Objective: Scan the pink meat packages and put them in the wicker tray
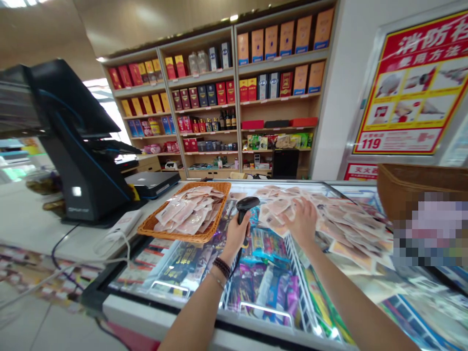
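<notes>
My left hand (237, 234) is wrapped round the handle of a black barcode scanner (247, 203), held over the glass top of a display freezer. A beaded bracelet circles that wrist. My right hand (302, 222) reaches onto flat, clear packets (274, 207) with pale pink contents; its fingers are apart and touch the packets. Whether a packet is lifted cannot be made out. To its right more packets (351, 229) lie in a spread, overlapping pile. Left of the scanner, a wicker basket (144, 229) holds a heap of similar packets (190, 209).
Under the freezer's glass lie colourful ice-cream packages (261, 243) in wire baskets. A black checkout terminal (87, 185) and a flat scale (155, 181) stand at left, with a white cable (127, 248) nearby. A brown basket (387, 187) sits at right. Stocked shelves (234, 97) stand behind.
</notes>
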### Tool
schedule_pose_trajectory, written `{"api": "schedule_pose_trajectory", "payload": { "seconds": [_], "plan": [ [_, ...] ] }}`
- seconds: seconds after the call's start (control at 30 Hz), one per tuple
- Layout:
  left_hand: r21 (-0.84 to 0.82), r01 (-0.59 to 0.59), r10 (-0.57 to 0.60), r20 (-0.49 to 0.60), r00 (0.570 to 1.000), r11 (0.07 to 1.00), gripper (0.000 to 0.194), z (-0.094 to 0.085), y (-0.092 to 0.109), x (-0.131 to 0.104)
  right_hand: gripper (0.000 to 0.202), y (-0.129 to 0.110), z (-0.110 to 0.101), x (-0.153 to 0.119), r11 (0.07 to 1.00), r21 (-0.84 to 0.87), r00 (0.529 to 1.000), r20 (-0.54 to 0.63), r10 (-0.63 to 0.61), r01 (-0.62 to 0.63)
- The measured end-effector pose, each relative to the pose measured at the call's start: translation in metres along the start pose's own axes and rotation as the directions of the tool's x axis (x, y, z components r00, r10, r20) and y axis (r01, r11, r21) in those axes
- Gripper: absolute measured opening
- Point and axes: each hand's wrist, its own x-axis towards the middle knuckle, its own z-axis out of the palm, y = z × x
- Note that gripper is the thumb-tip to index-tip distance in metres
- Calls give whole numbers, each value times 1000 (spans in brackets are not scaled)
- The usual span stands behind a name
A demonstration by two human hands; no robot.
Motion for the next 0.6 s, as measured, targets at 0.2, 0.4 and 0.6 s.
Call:
{"api": "schedule_pose_trajectory", "payload": {
  "seconds": [0.2,0.4,0.6],
  "plan": [
    [-1,11,-11,3,1000,1000,61,1,0,-1,40,-14,-8,-3,999,-48,962,274,4,9],
    [48,-1,1,10,1000,999,63,4,6,-7,35,-12,-6,0,976,193,942,298,-155,99],
    [93,-14,13,13,1000,996,61,3,9,-8,98,3,1,-3,965,28,965,-24,261,-260]
  ]
}}
